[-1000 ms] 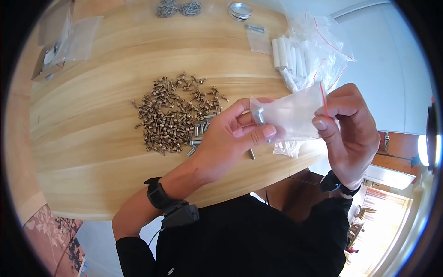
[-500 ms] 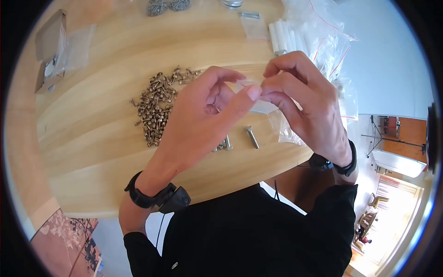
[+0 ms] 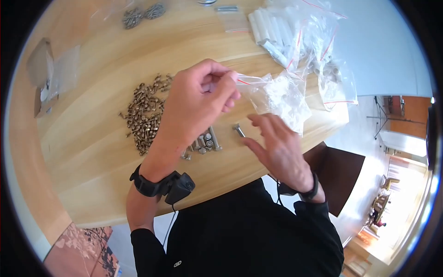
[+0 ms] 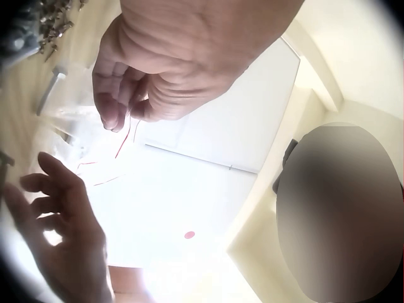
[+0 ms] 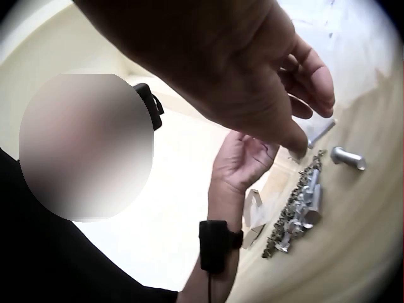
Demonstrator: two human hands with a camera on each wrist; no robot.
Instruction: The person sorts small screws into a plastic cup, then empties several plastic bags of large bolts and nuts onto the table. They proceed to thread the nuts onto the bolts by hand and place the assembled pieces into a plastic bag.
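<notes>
My left hand (image 3: 196, 101) pinches a small clear zip bag (image 3: 253, 80) by its red-striped top edge, above the table. Most of that bag is hidden behind the fingers or too see-through to follow. Lower and to the right, my right hand (image 3: 279, 150) holds nothing, its fingers spread and loosely bent. Just left of its fingertips a single silver hex bolt (image 3: 238, 129) lies on the wood. A cluster of silver bolts (image 3: 207, 142) sits beside my left forearm, next to a heap of small bronze-coloured screws (image 3: 143, 117) partly covered by that arm.
Clear bags (image 3: 288, 99) lie beyond my right hand, with white tubes (image 3: 272, 27) behind them. At the back are two bundles of grey screws (image 3: 132, 18) and a bagged bolt (image 3: 227, 9). An open cardboard box (image 3: 40, 69) stands far left. The table's edge runs close to my body.
Earlier both hands held the bag, a bolt showing at its left end. The right hand has let go of the red-striped edge and moved down towards the single bolt; the left keeps the bag.
</notes>
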